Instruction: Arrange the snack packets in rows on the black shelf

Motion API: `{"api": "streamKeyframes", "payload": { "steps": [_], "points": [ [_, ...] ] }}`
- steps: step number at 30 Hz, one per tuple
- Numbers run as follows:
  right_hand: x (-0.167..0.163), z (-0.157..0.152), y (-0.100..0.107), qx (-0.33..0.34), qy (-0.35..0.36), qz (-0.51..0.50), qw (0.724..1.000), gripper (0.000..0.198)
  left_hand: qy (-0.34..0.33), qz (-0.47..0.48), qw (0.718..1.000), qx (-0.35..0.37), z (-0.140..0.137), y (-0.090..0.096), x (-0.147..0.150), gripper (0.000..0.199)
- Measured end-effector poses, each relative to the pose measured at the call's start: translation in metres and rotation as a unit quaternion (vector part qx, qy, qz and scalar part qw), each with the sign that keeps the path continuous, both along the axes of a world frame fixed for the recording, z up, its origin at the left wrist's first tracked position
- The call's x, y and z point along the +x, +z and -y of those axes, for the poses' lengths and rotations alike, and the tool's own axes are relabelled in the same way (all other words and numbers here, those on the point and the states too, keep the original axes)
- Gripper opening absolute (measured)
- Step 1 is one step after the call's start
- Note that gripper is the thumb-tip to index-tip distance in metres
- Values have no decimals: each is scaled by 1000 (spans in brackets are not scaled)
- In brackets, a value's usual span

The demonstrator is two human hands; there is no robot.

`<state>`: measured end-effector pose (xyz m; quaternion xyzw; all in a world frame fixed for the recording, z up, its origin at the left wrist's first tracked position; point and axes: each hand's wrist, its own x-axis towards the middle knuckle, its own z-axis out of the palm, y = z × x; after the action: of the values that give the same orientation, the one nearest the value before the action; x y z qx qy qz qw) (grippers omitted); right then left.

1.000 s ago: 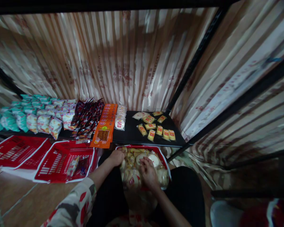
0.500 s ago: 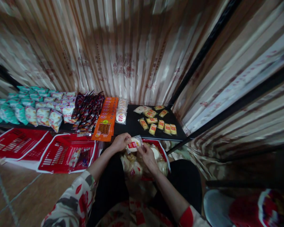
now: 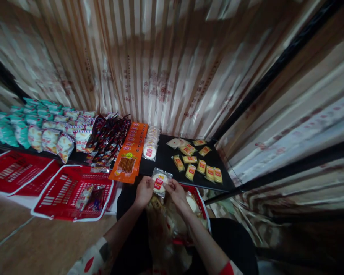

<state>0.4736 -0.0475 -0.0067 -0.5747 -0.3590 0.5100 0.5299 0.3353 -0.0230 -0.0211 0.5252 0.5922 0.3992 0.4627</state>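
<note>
Between my two hands is a clear packet with a round white rice cracker (image 3: 160,183) and a red label facing up. My left hand (image 3: 145,192) pinches its left edge; my right hand (image 3: 176,193) grips the right edge. Below them, a red basket (image 3: 202,206) with a white rim stands between my knees, filled with more packets. Just beyond, on the black shelf (image 3: 166,168), a row of similar rice cracker packets (image 3: 150,147) lies beside a flat orange snack bag (image 3: 129,160).
Small yellow packets (image 3: 201,167) are scattered over the shelf's right part. Dark wrapped snacks (image 3: 109,137), white bags (image 3: 50,139) and green bags (image 3: 20,131) crowd its left. Two red baskets (image 3: 71,187) rest on the floor at left. A black rack post (image 3: 263,88) slants at right.
The rice cracker packet has been turned flatter, its label now facing up squarely, with both hands still on its edges. The view has shifted slightly.
</note>
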Motion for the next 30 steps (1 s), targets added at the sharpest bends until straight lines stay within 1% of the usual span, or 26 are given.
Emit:
{"api": "streamKeyframes", "payload": {
  "steps": [2,4,7,10,13,17,20,23,26,28,30],
  "points": [
    [0,-17,2,5,3,13,1000,36,22,-62,996,54,-3,4,0,30],
    [-2,-35,4,13,9,26,1000,35,38,-136,982,123,-5,10,0,42],
    [-6,-63,5,26,14,45,999,31,24,-217,955,201,-9,13,3,47],
    [-11,-89,2,33,16,91,995,27,-3,-257,936,241,-13,10,6,50],
    [-16,-108,-4,31,26,143,989,25,-18,-279,926,254,-19,6,9,50],
    [-18,-126,-12,20,20,222,975,22,-32,-313,918,243,-33,-2,10,50],
    [-18,-137,-19,23,19,250,968,21,-33,-336,910,240,-45,-9,10,50],
    [-18,-146,-26,25,9,272,962,20,-23,-345,904,253,-55,-17,10,47],
    [-21,-149,-28,31,-17,288,957,27,-11,-340,898,278,-62,-25,10,44],
    [-23,-148,-27,40,-29,297,954,34,2,-330,896,297,-65,-30,11,43],
    [-25,-145,-24,47,-36,313,948,37,19,-319,895,311,-67,-33,13,42]
  ]
}}
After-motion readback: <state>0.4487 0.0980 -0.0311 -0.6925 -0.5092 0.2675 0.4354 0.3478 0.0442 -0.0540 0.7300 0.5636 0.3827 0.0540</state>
